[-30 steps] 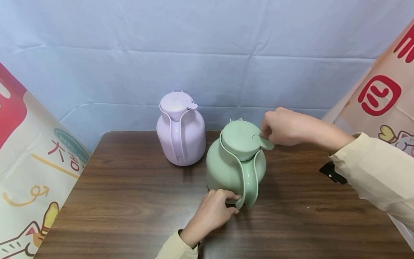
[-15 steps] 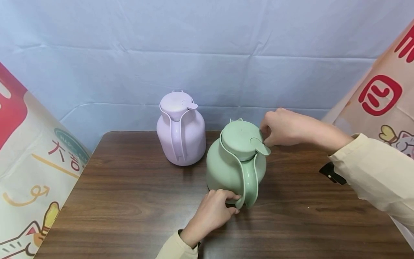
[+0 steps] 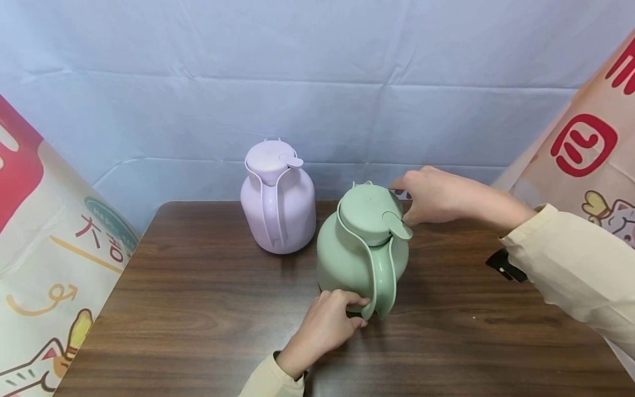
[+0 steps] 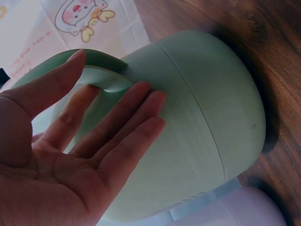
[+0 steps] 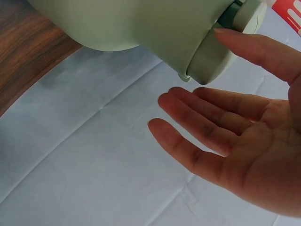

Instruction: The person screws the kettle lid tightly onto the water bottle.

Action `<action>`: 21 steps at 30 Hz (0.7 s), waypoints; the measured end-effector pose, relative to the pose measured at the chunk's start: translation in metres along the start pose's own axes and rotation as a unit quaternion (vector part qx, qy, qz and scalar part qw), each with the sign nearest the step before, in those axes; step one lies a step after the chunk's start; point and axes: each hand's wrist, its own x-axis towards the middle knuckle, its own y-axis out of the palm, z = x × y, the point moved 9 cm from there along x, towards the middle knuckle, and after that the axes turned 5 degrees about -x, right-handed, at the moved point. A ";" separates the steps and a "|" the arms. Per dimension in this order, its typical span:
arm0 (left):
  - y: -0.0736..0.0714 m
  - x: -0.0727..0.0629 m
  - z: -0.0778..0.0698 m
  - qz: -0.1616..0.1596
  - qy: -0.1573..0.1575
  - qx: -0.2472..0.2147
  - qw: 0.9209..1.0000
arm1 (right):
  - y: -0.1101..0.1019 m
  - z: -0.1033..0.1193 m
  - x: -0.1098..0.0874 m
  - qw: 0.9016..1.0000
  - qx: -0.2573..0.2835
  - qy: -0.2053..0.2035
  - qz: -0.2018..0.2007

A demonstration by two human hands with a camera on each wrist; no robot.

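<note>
A light green thermos jug (image 3: 339,262) stands upright on the table, its handle facing the person. My left hand (image 3: 324,325) pinches the lower end of the handle (image 4: 106,77) between thumb and index finger; its other fingers lie straight along the jug's body in the left wrist view. On top sits the round lid (image 3: 364,207), with a small lever (image 3: 397,226) pointing toward the handle's right side. My right hand (image 3: 436,196) is at the lid's right edge, thumb beside the lever. In the right wrist view its fingers (image 5: 202,125) are spread and extended, apart from the lid.
A lilac thermos jug (image 3: 278,209) of similar shape stands behind and left of the green one. The brown wooden table (image 3: 198,320) ends at a pale blue cloth backdrop (image 3: 317,110). Printed cloths (image 3: 64,220) hang at both sides.
The lid's lever has swung left toward the handle. My right hand's fingers have uncurled and spread at the lid. The left hand and both jugs stay in place.
</note>
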 end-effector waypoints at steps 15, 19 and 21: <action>0.000 0.000 -0.001 0.003 0.000 -0.001 1.000 | -0.005 0.005 -0.001 0.999 0.025 -0.024 -0.021; 0.000 0.000 -0.001 0.003 0.000 0.001 1.000 | -0.007 0.004 -0.002 0.999 0.021 -0.017 -0.031; 0.000 0.000 -0.001 0.003 -0.001 0.000 1.000 | -0.007 0.003 -0.003 0.999 0.017 -0.008 -0.032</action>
